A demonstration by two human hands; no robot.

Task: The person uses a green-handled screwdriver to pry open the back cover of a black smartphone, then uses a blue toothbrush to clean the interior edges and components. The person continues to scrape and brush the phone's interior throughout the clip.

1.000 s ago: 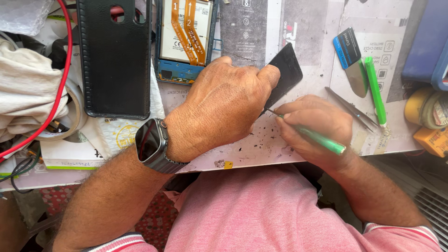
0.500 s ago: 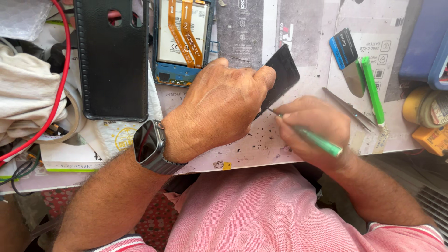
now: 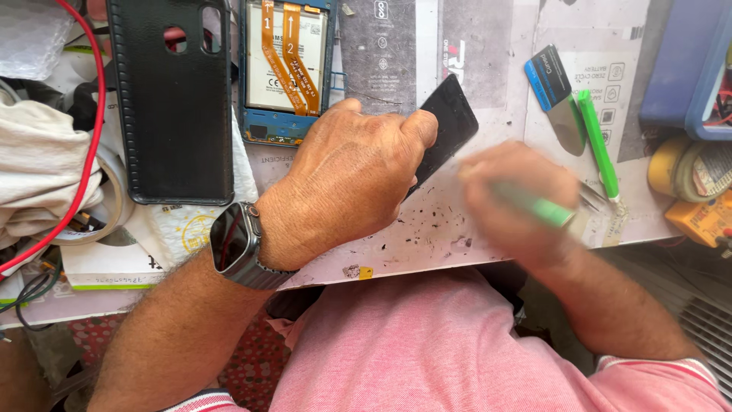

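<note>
My left hand (image 3: 347, 179), with a dark smartwatch (image 3: 236, 243) on its wrist, presses and grips a flat black phone panel (image 3: 450, 122) tilted on the work mat (image 3: 427, 236). My right hand (image 3: 518, 202) is blurred with motion just right of the panel and holds a thin green-handled tool (image 3: 537, 207). The tool's tip is hidden in the blur. An opened blue phone (image 3: 286, 69) with orange flex cables lies beyond my left hand, next to a black phone case (image 3: 171, 99).
A blue and black card (image 3: 547, 75), a metal spatula (image 3: 568, 126) and a second green tool (image 3: 597, 145) lie at the right. Tape rolls (image 3: 686, 168), a yellow box (image 3: 705, 217) and a blue tray (image 3: 686, 69) sit at far right. White cloth (image 3: 38, 175) and a red cable (image 3: 95, 137) lie left.
My right hand has pulled the green tool away from the panel's edge and moves quickly, now blurred. My left hand stays on the black panel.
</note>
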